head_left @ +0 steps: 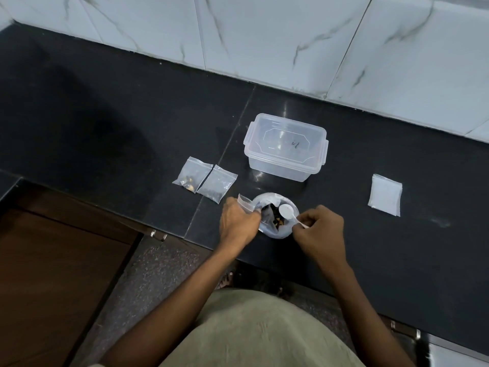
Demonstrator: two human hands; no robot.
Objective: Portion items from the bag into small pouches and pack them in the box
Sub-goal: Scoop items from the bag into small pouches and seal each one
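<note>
left hand [238, 221] pinches an empty pouch [244, 203] beside the bag [275, 231] at frame centre, keeping transfer short. right hand [321, 226] grips the spoon [289, 211] over the bag. two filled pouches [205, 182] wait left of the closed box [285, 147].

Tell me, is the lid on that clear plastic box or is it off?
On. The lid sits flat across the clear box, side clips down, on the black counter. Nothing visible inside.
</note>
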